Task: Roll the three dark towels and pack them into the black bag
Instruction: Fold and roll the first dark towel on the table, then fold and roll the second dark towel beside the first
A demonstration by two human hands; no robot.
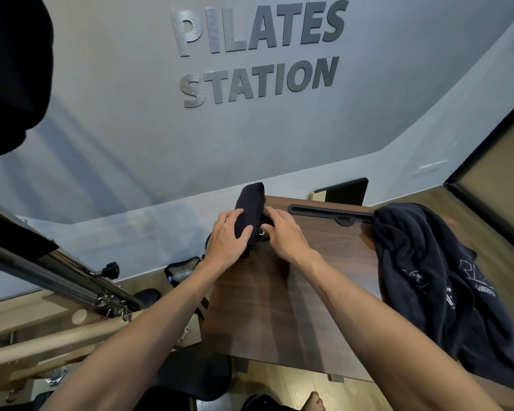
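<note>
Head view | left grip (226, 240) curled round rolled towel (250, 207) over black bag (260, 235) | right grip (284, 232) touching bag, closure unclear | loose towels (433, 268) on worktop (279, 307)

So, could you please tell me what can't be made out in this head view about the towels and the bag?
- Black bag: mostly hidden behind the rolled towel and both hands; its opening and contents can't be seen.
- Left hand grips the roll; right hand covers the bag's edge, so its grip is unclear.
- Loose towels on the table: bunched together and cut off at the right edge, so their count is uncertain.
- Their white print is too small to read.
</note>
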